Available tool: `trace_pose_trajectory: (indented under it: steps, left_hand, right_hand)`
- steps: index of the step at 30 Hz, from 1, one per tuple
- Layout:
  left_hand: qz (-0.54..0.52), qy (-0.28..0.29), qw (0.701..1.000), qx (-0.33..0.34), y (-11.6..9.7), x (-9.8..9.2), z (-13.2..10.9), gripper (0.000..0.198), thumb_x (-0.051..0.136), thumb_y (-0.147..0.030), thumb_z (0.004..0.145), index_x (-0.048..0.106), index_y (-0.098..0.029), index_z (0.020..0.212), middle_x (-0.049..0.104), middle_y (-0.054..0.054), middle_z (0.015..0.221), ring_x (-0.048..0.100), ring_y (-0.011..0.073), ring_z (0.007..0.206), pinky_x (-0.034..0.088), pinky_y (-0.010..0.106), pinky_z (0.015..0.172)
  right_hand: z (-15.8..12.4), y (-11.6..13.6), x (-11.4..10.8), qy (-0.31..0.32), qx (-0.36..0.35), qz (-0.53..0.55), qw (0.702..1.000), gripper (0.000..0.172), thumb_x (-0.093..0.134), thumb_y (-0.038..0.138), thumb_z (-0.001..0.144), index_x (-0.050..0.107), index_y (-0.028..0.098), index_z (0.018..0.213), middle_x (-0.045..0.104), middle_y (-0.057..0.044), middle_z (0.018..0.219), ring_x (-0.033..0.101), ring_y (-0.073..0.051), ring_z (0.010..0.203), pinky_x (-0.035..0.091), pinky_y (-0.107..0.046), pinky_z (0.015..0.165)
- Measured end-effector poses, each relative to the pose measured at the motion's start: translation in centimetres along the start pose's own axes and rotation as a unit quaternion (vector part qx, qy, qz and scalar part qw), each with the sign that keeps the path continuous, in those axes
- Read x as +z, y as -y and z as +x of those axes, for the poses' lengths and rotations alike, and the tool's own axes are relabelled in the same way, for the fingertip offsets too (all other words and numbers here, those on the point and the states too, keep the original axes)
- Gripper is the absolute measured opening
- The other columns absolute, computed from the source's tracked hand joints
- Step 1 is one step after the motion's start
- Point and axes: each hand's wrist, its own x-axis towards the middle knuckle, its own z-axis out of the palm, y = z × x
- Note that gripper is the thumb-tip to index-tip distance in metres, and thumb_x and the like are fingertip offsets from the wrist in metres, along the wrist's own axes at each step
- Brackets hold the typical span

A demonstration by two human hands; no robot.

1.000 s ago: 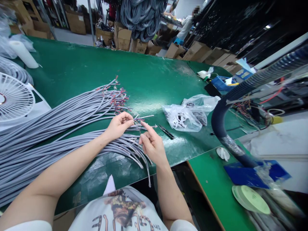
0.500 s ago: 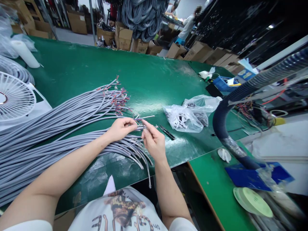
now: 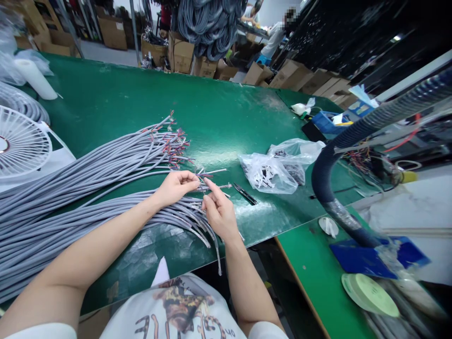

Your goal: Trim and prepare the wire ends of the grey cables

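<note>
Grey round cables (image 3: 106,162) | left fingers (image 3: 189,185) pinching thin wires (image 3: 209,176) | right fingers (image 3: 214,189) curled, grip unclear

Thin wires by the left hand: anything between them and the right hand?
Nothing visible: the right hand has its index fingertip at the thin wires by the left hand. The black tool lies aside.

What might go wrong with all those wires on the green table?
The thin coloured wires at the left hand look delicate, so they might bend or slip.

One gray cable end pokes past the green table's edge and could snag on clothing.

The black tool lies close to the right hand, so it might get knocked.
</note>
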Motion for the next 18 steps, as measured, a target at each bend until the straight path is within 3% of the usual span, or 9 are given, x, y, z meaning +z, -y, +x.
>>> trace_pose_trajectory:
  steps: [7,11,18]
  left_hand:
    - [0.043,-0.010,0.998,0.034,0.5,-0.3,0.1,0.023,0.069,-0.032,0.066,0.060,-0.012,0.072,0.061,-0.001,0.064,0.052,0.0087,0.058,0.041,0.022,0.060]
    - [0.092,0.011,0.993,0.070,0.7,-0.3,-0.1,0.020,0.064,-0.032,0.071,0.059,-0.013,0.073,0.061,-0.001,0.066,0.052,0.0094,0.060,0.040,0.022,0.059]
    - [0.132,0.053,0.985,0.099,0.2,-0.3,-0.4,0.019,0.057,-0.033,0.077,0.056,-0.014,0.074,0.060,0.001,0.070,0.050,0.0110,0.063,0.040,0.023,0.062]
  right_hand:
    - [0.5,-0.2,0.4,-0.026,0.019,0.024,0.999,0.043,0.045,0.023,0.090,0.052,0.019,0.132,0.051,0.003,0.063,0.043,-0.008,0.049,0.035,-0.021,0.047]
    - [1.3,0.0,0.9,-0.062,0.050,0.092,0.993,0.041,0.049,0.025,0.088,0.055,0.017,0.127,0.051,0.005,0.060,0.038,-0.005,0.041,0.030,-0.020,0.040]
    - [2.0,0.8,0.7,-0.065,0.135,0.329,0.932,0.045,0.061,0.027,0.079,0.053,0.020,0.123,0.050,0.010,0.055,0.025,-0.001,0.030,0.021,-0.017,0.033]
